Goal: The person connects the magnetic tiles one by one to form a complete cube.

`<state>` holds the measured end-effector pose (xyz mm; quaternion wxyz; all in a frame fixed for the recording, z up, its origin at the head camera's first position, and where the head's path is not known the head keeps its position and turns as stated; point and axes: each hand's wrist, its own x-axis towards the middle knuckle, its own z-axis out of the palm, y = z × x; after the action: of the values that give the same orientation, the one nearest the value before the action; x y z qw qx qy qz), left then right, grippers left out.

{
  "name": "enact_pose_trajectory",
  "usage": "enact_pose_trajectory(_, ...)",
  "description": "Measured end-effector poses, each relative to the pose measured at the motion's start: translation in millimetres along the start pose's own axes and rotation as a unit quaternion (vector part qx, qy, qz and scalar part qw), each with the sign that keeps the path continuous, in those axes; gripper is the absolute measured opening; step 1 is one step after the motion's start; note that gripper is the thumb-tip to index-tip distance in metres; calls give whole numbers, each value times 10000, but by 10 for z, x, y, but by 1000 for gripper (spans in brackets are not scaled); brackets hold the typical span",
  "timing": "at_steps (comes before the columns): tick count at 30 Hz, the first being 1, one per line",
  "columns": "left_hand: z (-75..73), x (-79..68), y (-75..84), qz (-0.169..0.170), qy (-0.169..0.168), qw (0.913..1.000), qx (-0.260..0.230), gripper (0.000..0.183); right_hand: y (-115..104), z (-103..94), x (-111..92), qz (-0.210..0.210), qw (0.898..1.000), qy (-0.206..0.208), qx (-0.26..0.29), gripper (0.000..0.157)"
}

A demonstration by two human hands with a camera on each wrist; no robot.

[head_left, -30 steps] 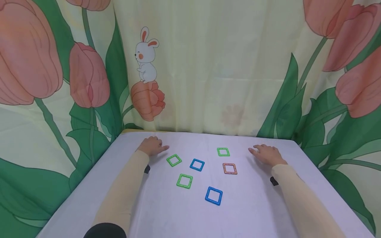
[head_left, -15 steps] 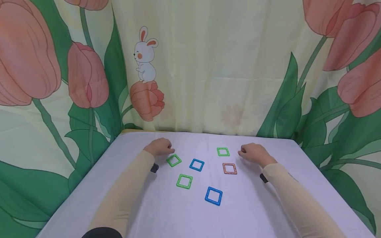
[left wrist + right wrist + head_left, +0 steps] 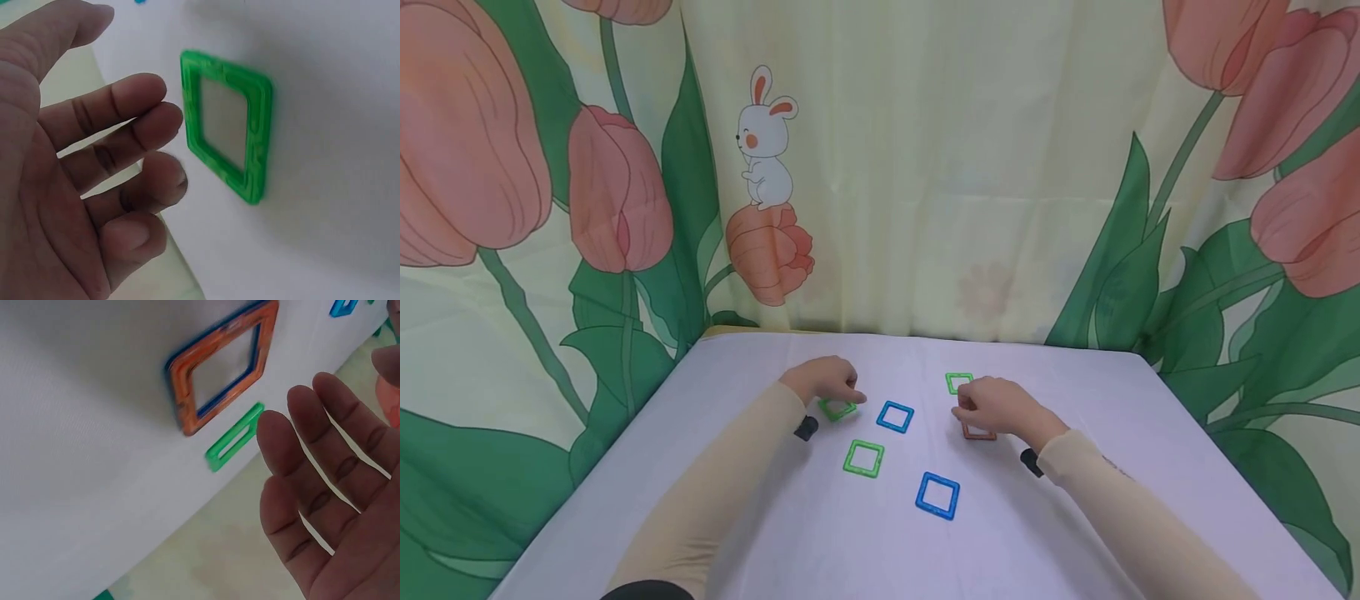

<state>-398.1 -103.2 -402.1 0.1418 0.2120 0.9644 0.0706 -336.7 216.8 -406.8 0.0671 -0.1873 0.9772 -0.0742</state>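
My left hand (image 3: pixel 826 380) hovers over a green square magnetic tile (image 3: pixel 841 416), partly covering it in the head view. In the left wrist view its fingers are loosely bent, apart from the green frame-shaped tile (image 3: pixel 258 137), and hold nothing. My right hand (image 3: pixel 1000 407) is above an orange square tile (image 3: pixel 981 437), hiding its upper part and a corner of another green tile (image 3: pixel 950 384). Relaxed, spread fingers (image 3: pixel 281 447) show in the right wrist view, with the orange tile (image 3: pixel 181 394) a short way off, untouched. Dark blue shows along the orange tile's edges.
Between the hands lies a blue tile (image 3: pixel 882 414). Nearer the front are a third green tile (image 3: pixel 848 455) and a larger-looking blue tile (image 3: pixel 921 490). A white cloth covers the table (image 3: pixel 820 542); a printed curtain (image 3: pixel 910 208) hangs behind it.
Both hands have moved inward: the left rightward over the green tile, the right leftward over the orange tile. The tiles lie where they were.
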Motion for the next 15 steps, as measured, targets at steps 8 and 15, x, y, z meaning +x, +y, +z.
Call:
enact_pose_trajectory(8,63,-117,199,-254,-450,9972,-536,37,-344,103,-194,-253,9991,-328,-63,19)
enact_pose_trajectory(15,83,-174,323,-133,-535,9968,-577,35,-565,143,-391,-519,9969,-542,-219,30)
